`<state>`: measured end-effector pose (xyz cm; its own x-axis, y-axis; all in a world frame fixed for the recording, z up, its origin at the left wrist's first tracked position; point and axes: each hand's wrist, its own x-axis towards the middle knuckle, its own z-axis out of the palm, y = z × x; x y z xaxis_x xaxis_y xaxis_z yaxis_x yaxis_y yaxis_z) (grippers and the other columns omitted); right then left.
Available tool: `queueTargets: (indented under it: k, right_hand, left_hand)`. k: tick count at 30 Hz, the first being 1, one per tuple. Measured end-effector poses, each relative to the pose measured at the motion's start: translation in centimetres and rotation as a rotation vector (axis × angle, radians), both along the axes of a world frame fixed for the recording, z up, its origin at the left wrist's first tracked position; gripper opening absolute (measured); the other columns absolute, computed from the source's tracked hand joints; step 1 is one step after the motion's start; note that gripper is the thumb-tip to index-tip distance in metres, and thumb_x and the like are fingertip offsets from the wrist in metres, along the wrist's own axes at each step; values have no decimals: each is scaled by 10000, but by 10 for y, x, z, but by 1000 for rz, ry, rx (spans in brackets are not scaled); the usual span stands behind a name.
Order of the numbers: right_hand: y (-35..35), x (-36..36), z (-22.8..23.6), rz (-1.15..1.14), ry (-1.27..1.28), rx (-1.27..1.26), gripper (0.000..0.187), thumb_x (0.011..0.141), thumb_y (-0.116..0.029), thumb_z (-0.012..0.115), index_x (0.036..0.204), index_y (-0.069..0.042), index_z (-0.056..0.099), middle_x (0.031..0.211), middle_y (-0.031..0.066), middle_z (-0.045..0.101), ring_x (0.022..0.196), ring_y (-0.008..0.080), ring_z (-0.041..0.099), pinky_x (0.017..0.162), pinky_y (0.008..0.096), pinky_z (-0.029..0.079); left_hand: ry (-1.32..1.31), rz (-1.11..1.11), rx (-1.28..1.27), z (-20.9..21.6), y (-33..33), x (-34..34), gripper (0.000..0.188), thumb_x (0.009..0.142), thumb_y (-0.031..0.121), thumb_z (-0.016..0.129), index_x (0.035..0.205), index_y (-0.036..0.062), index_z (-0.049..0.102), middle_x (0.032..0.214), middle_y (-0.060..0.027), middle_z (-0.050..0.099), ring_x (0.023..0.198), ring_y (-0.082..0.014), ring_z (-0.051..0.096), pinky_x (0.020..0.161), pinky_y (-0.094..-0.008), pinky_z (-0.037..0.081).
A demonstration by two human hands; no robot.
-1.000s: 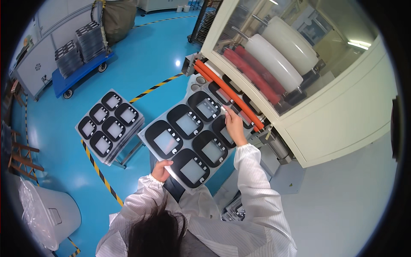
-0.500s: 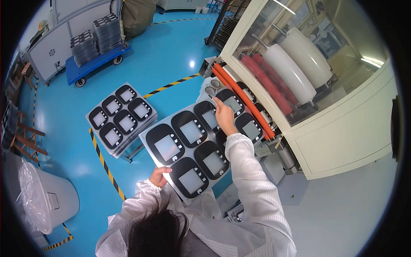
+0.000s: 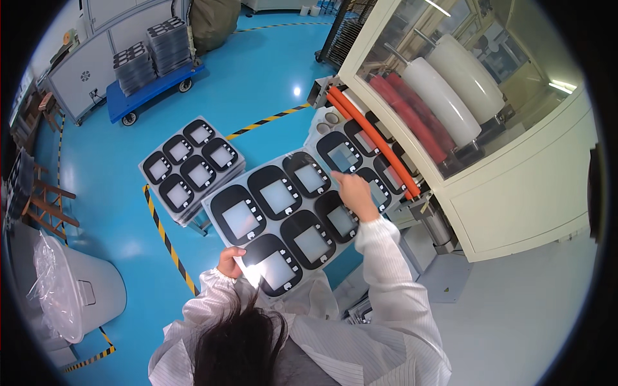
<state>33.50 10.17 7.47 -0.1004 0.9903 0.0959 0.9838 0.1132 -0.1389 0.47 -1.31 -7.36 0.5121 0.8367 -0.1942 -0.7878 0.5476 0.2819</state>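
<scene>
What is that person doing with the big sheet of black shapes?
A person in a white striped coat holds a grey sheet printed with six black rounded panels. The left hand grips its near corner, and the right hand rests on its far edge, beside another sheet lying at the machine's orange rollers. A stack of the same sheets sits to the left, above the blue floor.

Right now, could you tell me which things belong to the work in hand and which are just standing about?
In hand: grey sheet of six black panels, left hand, right hand, cream roller machine.
Standing about: stacked panel sheets, blue cart, grey bin.
</scene>
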Motion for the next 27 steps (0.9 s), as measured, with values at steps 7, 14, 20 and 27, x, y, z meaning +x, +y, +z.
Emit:
queueTargets:
  k: [7, 14, 20, 27]
  right_hand:
    - [-149, 48, 40, -157, -43, -325, 245, 808, -44, 548, 982, -109, 708, 780, 188, 657, 758, 353, 635, 676, 419, 505]
    - [-196, 83, 54, -294, 684, -598, 170, 932, -131, 541, 918, -5, 654, 625, 49, 594, 579, 121, 546, 577, 251, 447]
    - [-186, 80, 22, -307, 986, -334, 201, 953, -162, 545, 955, 14, 642, 739, 6, 611, 598, 64, 513, 575, 210, 420]
    - [-179, 70, -2, -409, 1125, -342, 229, 950, -183, 554, 1041, 6, 647, 909, 52, 672, 661, 99, 585, 633, 228, 478]
  left_hand:
    - [12, 50, -73, -7, 0, -24, 583, 703, 109, 524, 1242, -107, 471, 1176, -242, 591, 1076, -360, 597, 988, -443, 452]
    - [145, 287, -2, -19, 68, -62, 402, 738, 83, 541, 1088, -113, 573, 1056, -202, 651, 960, -306, 647, 909, -385, 502]
    - [262, 442, 43, -35, 138, -124, 278, 741, 64, 567, 981, -70, 603, 993, -165, 657, 953, -276, 630, 908, -383, 481]
    - [326, 448, -38, -47, 176, -174, 277, 746, 72, 551, 992, -50, 592, 994, -151, 659, 949, -275, 630, 900, -389, 493]
